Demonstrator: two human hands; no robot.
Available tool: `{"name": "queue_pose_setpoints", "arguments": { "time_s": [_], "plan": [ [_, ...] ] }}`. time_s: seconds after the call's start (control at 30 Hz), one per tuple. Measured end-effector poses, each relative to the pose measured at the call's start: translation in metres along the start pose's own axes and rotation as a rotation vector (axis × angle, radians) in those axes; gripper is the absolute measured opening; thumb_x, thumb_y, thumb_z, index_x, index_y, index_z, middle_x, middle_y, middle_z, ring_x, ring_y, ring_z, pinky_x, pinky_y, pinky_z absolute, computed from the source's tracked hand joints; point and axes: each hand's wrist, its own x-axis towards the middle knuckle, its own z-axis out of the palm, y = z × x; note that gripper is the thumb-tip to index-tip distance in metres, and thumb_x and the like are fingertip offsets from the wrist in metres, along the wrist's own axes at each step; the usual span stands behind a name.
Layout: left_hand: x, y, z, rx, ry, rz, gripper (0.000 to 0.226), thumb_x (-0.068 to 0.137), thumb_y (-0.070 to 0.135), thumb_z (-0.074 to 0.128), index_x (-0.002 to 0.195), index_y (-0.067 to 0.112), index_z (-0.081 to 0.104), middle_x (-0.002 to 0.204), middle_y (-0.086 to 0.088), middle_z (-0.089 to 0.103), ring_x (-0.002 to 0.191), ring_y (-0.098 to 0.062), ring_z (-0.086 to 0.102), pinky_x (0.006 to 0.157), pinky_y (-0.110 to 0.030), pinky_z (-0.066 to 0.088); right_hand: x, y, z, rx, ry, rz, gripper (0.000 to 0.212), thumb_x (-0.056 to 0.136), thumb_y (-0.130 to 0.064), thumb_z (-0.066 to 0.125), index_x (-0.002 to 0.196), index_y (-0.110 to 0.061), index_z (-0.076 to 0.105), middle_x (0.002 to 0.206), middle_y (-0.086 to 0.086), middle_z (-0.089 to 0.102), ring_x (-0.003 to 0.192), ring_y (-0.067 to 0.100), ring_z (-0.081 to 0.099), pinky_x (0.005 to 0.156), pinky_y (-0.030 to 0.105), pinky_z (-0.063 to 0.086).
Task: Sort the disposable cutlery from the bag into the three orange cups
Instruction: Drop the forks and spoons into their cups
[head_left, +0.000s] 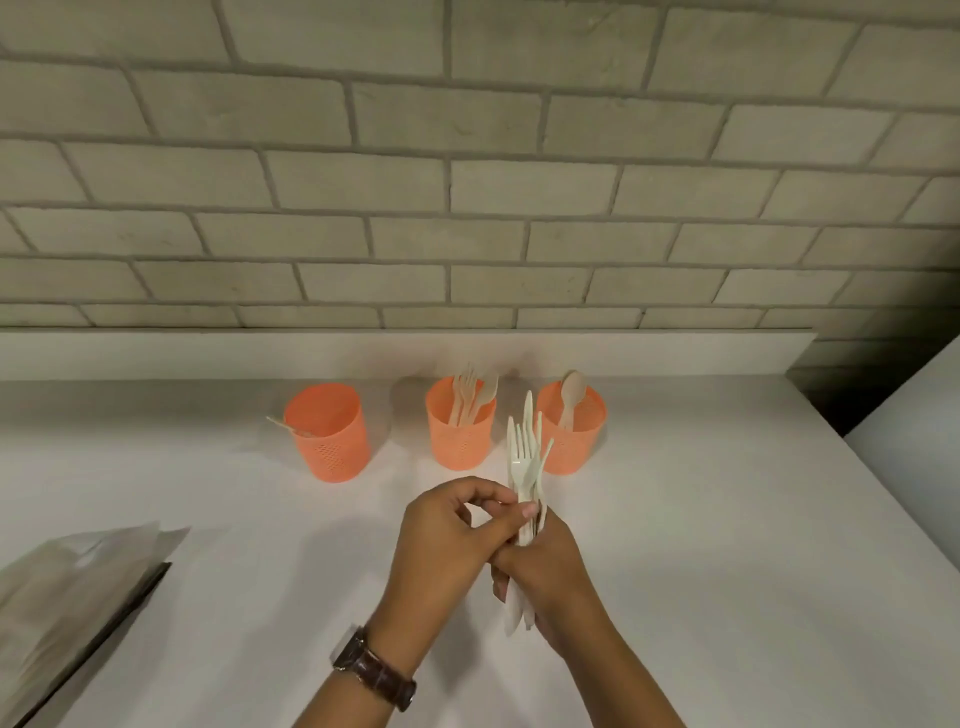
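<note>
Mid-sort: the right hand (543, 574) grips a bundle of white plastic forks and knives (524, 457) over the middle of the white counter (727, 519), and the left hand (447, 535) pinches one piece of it. The next move is probably to draw that piece free and carry it to its matching cup among the orange perforated plastic cups (460, 431) at the back edge.

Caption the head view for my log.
Right hand grips a cutlery bundle upright, left hand pinches at it, before three orange cups; bag lies at left.

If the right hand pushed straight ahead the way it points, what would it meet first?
The right hand would probably drive its cutlery bundle into the right cup first; depth is unclear.
</note>
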Motion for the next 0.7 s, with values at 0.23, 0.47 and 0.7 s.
{"name": "queue_pose_setpoints", "arguments": {
  "time_s": [0.23, 0.47, 0.7],
  "plan": [
    [0.004, 0.009, -0.022, -0.140, -0.105, -0.175, 0.003, 0.076, 0.013, 0.073, 0.076, 0.010, 0.073, 0.071, -0.015, 0.071, 0.062, -0.012, 0.063, 0.056, -0.017, 0.051, -0.003, 0.003, 0.007, -0.012, -0.160, -0.083, 0.030, 0.062, -0.012, 0.075, 0.088, -0.007, 0.060, 0.053, 0.003, 0.050, 0.046, 0.016, 0.050, 0.054, 0.031, 0.047],
    [0.023, 0.010, -0.037, -0.455, -0.180, -0.263, 0.014, 0.091, 0.016, 0.054, 0.083, 0.011, 0.065, 0.063, 0.007, 0.060, 0.058, -0.004, 0.050, 0.060, -0.016, 0.048, -0.006, -0.006, -0.007, 0.451, -0.294, 0.087, 0.044, 0.086, -0.050, 0.048, 0.066, -0.010, 0.045, 0.051, 0.003, 0.033, 0.040, 0.012, 0.030, 0.041, 0.022, 0.029],
    [0.084, 0.026, -0.054, -0.563, 0.086, -0.083, 0.008, 0.087, 0.009, 0.059, 0.088, 0.014, 0.064, 0.060, 0.009, 0.060, 0.055, -0.004, 0.052, 0.060, -0.014, 0.050, 0.002, -0.001, -0.028, 0.487, -0.190, 0.108, 0.027, 0.089, -0.038, 0.048, 0.079, -0.013, 0.046, 0.055, 0.003, 0.041, 0.043, 0.015, 0.034, 0.043, 0.024, 0.033]
  ]
}}
